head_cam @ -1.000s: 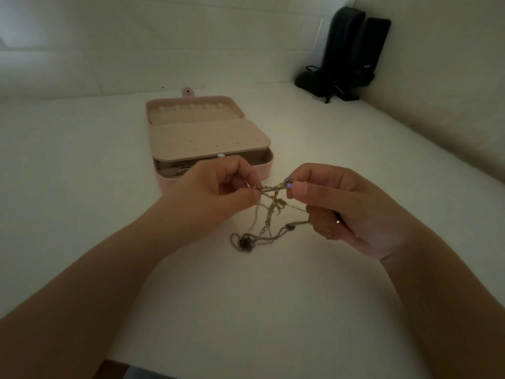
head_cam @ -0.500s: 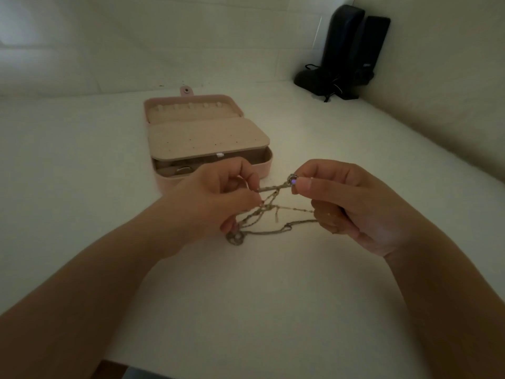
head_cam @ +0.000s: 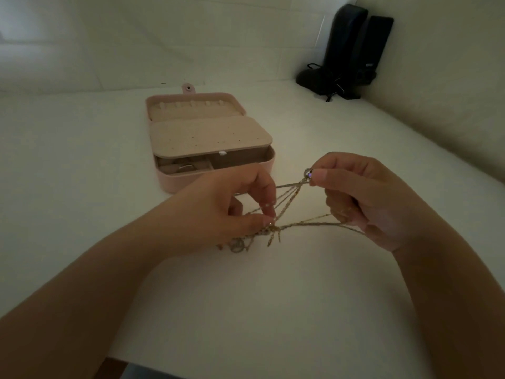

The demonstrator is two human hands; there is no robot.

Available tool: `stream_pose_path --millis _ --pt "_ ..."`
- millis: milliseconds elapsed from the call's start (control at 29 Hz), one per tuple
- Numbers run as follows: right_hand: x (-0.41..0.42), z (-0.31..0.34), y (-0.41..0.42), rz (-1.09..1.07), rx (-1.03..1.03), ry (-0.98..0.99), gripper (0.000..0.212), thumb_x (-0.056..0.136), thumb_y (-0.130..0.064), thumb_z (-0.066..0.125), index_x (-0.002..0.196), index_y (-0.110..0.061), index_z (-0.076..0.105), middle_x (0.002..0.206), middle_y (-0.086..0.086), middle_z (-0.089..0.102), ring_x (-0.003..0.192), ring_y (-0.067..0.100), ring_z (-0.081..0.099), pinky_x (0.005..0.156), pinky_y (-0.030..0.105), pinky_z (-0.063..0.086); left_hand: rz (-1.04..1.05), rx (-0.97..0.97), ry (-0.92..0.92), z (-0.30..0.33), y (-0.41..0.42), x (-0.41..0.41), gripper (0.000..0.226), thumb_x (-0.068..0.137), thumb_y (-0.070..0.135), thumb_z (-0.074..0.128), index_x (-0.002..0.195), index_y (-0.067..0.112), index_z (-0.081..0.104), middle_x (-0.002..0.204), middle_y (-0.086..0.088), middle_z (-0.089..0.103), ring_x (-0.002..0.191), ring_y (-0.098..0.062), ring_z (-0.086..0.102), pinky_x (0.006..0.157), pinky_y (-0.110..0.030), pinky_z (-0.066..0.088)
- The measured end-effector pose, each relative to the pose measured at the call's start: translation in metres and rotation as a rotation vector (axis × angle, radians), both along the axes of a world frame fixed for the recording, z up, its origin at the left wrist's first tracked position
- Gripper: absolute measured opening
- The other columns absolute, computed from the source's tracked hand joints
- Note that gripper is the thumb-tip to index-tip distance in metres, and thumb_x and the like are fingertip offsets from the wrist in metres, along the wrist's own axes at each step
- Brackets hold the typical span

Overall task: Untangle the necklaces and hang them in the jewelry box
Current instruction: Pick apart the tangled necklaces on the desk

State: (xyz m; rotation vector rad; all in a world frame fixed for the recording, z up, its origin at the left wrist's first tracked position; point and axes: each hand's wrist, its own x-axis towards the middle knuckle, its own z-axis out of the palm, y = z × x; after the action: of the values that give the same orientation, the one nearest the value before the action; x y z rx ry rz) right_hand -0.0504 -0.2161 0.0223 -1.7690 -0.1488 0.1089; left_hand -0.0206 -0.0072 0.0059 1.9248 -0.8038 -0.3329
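A tangle of thin gold necklaces (head_cam: pixel 289 212) stretches between my two hands, just above the white table. My left hand (head_cam: pixel 229 212) pinches the knotted part of the chains with thumb and fingertips. My right hand (head_cam: pixel 355 198) pinches a small shiny pendant (head_cam: pixel 308 173) between thumb and forefinger, and its lower fingers curl round other strands. A round pendant (head_cam: pixel 237 246) and loose chain ends hang under the left hand. The pink jewelry box (head_cam: pixel 175 181) lies open behind the hands, with a row of hooks (head_cam: pixel 191 105) in its lid.
A beige earring panel (head_cam: pixel 210 138) covers most of the box's tray, and a ring (head_cam: pixel 185 167) lies in the front left compartment. Black speakers with cables (head_cam: pixel 352 50) stand in the far right corner against the wall. The table's near edge (head_cam: pixel 117 362) is at the bottom.
My hands have pulled apart, so the chains are drawn out longer and tauter. The left hand has dropped lower onto the knot; the right hand has moved right with the pendant.
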Motion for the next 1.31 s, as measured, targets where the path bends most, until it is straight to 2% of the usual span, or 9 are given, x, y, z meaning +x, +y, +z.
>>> stream_pose_path --millis 138,276,448,621,793,896,1034,1207,1310 --pt "0.001 0.0 -0.001 0.003 0.044 -0.009 0.014 0.072 -0.02 0.06 0.058 -0.022 0.061 0.034 -0.009 0.033 0.029 0.007 0.02 0.035 0.016 0.018 0.022 -0.013 0.07 -0.003 0.0 0.001 0.019 0.077 0.021 0.066 0.077 0.035 0.053 0.087 0.015 0.065 0.04 -0.006 0.046 0.042 -0.019 0.041" --pt "0.001 0.004 -0.009 0.046 0.176 -0.009 0.01 0.067 -0.027 0.059 0.06 -0.019 0.058 0.032 -0.007 0.031 0.029 0.007 0.017 0.036 0.014 0.019 0.219 -0.095 0.247 -0.008 0.002 0.008 0.01 0.082 0.014 0.062 0.085 0.02 0.055 0.09 0.006 0.065 0.049 -0.008 0.057 0.043 -0.021 0.045" --pt "-0.003 0.009 -0.018 0.169 0.321 0.009 0.023 0.06 -0.037 0.072 0.062 -0.021 0.057 0.03 -0.009 0.028 0.03 0.008 0.015 0.037 0.014 0.02 0.15 -0.045 0.303 -0.007 0.004 0.006 0.012 0.086 0.008 0.056 0.086 0.02 0.056 0.083 0.009 0.067 0.057 -0.009 0.061 0.041 -0.022 0.046" --pt "-0.003 0.009 -0.019 0.162 0.322 0.033 0.026 0.058 -0.043 0.071 0.063 -0.022 0.057 0.029 -0.009 0.028 0.029 0.006 0.019 0.036 0.012 0.024 -0.053 0.055 0.183 -0.002 0.002 0.001 0.018 0.083 0.009 0.062 0.087 0.026 0.059 0.077 0.022 0.065 0.066 -0.003 0.065 0.054 -0.021 0.053" --pt "-0.002 0.005 -0.014 0.166 0.292 0.057 0.025 0.059 -0.043 0.07 0.064 -0.022 0.058 0.029 -0.011 0.034 0.028 0.003 0.022 0.035 0.016 0.02 -0.08 -0.044 0.056 -0.002 0.001 0.001 0.013 0.075 0.023 0.066 0.086 0.029 0.063 0.087 0.011 0.07 0.082 -0.008 0.068 0.075 -0.021 0.054" --pt "-0.002 0.003 -0.01 0.206 0.311 0.049 0.024 0.064 -0.043 0.068 0.066 -0.022 0.058 0.03 -0.012 0.036 0.029 0.003 0.022 0.036 0.015 0.023 -0.066 -0.013 -0.074 -0.004 -0.001 0.001 0.013 0.075 0.034 0.065 0.088 0.033 0.064 0.089 0.013 0.069 0.082 -0.002 0.066 0.075 -0.012 0.049" --pt "0.0 0.002 -0.003 0.273 0.347 0.053 0.023 0.067 -0.043 0.069 0.069 -0.022 0.059 0.033 -0.01 0.038 0.032 0.011 0.015 0.037 0.016 0.02 -0.055 -0.059 -0.069 -0.006 -0.011 0.001 0.025 0.072 0.044 0.061 0.096 0.036 0.06 0.096 0.019 0.065 0.089 -0.003 0.064 0.072 -0.016 0.051" --pt "-0.001 0.003 -0.001 0.265 0.352 0.032 0.02 0.067 -0.04 0.068 0.067 -0.022 0.059 0.033 -0.01 0.038 0.033 0.013 0.014 0.037 0.017 0.019 -0.07 -0.126 0.002 -0.008 -0.018 -0.003 0.005 0.079 0.022 0.064 0.08 0.026 0.063 0.073 0.009 0.069 0.069 -0.005 0.066 0.067 -0.017 0.051" --pt "-0.001 0.005 -0.005 0.202 0.312 0.009 0.011 0.067 -0.028 0.067 0.063 -0.022 0.058 0.032 -0.01 0.036 0.031 0.007 0.018 0.037 0.014 0.022 -0.048 -0.139 0.084 -0.008 -0.013 -0.001 0.011 0.083 0.012 0.063 0.077 0.021 0.062 0.066 0.007 0.067 0.063 -0.005 0.063 0.064 -0.016 0.05"
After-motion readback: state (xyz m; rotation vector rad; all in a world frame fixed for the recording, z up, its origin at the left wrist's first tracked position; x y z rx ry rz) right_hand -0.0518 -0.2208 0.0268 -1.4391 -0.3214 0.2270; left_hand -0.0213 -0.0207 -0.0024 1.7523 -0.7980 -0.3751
